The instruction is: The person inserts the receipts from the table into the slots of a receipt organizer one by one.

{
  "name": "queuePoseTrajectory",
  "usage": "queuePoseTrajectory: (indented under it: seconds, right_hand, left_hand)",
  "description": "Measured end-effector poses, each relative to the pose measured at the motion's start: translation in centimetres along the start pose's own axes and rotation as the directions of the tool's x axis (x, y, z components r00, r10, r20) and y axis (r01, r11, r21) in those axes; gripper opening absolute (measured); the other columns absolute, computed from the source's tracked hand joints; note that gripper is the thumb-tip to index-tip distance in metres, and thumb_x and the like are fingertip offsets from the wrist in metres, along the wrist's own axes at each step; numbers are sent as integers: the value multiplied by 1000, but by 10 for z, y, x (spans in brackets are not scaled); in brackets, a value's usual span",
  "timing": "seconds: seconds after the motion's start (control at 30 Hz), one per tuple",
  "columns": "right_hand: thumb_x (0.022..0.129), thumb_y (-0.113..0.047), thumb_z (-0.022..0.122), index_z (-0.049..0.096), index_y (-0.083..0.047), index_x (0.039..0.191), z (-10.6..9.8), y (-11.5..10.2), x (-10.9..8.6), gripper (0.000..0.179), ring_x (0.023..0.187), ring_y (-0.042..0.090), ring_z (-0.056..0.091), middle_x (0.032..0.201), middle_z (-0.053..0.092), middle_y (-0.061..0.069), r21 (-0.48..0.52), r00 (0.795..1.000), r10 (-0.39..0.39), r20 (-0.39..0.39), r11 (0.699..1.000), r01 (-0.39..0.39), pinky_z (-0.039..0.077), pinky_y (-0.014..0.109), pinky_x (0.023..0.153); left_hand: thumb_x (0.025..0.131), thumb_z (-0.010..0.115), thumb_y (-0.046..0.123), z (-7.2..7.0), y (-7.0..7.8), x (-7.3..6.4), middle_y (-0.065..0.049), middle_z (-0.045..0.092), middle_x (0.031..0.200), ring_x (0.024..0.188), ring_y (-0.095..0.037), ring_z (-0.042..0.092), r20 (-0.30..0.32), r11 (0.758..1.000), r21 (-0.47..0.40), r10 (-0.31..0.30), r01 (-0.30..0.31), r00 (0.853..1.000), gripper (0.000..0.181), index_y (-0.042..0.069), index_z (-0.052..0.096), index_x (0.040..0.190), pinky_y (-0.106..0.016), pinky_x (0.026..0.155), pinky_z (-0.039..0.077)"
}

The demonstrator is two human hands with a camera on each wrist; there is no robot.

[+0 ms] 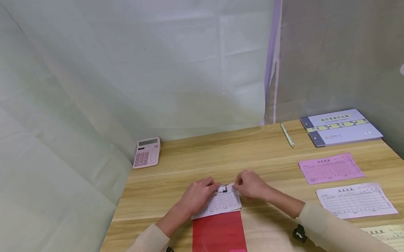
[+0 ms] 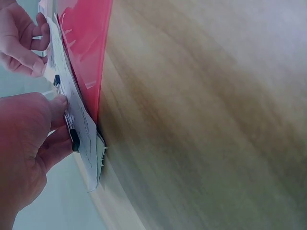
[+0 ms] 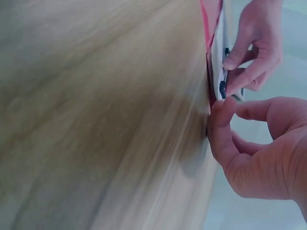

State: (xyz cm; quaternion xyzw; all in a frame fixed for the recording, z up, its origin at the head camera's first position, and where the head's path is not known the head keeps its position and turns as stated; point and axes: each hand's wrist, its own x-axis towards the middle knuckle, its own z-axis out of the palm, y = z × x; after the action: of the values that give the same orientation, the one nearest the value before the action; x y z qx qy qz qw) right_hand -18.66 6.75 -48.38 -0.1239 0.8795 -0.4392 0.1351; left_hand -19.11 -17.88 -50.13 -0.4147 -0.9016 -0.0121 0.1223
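A stack of printed forms (image 1: 221, 204) lies across the upper part of a red folder (image 1: 216, 234). At the stack's top edge sits a metal clip (image 1: 222, 188) with black ends. My left hand (image 1: 199, 194) pinches this clip, thumb in front and fingers behind, as the left wrist view shows. My right hand (image 1: 252, 185) is at the top right corner of the forms, thumb and fingertip closed on the paper's edge. In the right wrist view, the right fingertips (image 3: 224, 106) are right beside the clip's near end.
A pink calculator (image 1: 147, 152) lies at the back left. Toward the back right are a pen (image 1: 287, 135) and a ledger book (image 1: 344, 129). Down the right side lie a pink form (image 1: 331, 168), a white form (image 1: 356, 201) and a yellow form (image 1: 396, 237). Curtains enclose the table.
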Motion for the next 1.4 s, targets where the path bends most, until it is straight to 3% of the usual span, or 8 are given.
queuePoseTrajectory:
  seconds: [0.17,0.37,0.63,0.9,1.2,1.4]
  right_hand:
    - [102,-7,67,73,2,90,-3,3,-1,17,46,15,58,66,65,10,192,987,65,144,977,-92,54,32,44]
    - [103,-5,64,69,5,87,-1,4,-6,20,45,13,58,65,65,13,344,959,104,264,918,-195,52,25,43]
    - [102,-1,66,65,5,78,6,8,-12,24,42,13,57,55,60,10,419,970,98,222,889,-186,52,26,43]
    - [102,-2,66,66,4,78,11,6,-15,25,42,13,57,54,59,9,415,975,115,190,891,-186,52,26,43]
    - [102,-3,68,66,4,78,14,8,-16,24,42,13,58,55,60,9,410,979,121,162,895,-178,53,27,43]
    - [101,-1,68,67,5,79,15,8,-16,23,43,14,58,57,61,10,426,978,138,158,884,-193,52,27,42]
  left_hand:
    - [103,72,14,-1,2,0,2,65,99,82,-8,60,30,1000,5,-21,21,999,27,17,79,129,-25,68,54]
    - [101,73,13,1,2,0,2,66,99,83,-8,62,14,1000,4,-14,14,1000,27,16,79,128,-25,68,55]
    - [102,73,13,0,0,1,1,66,99,82,-9,61,-6,1000,-14,9,-9,1000,26,14,79,127,-25,68,55]
    - [102,72,12,1,-1,0,1,65,96,80,-10,60,-31,999,1,34,-34,999,24,14,79,126,-26,67,55]
    - [103,72,14,-2,1,-1,1,66,100,82,-10,61,12,1000,4,5,-5,1000,26,16,78,128,-24,67,54]
    - [103,70,11,-1,1,0,1,67,101,86,-12,66,-4,1000,23,16,-16,1000,25,16,79,126,-28,70,58]
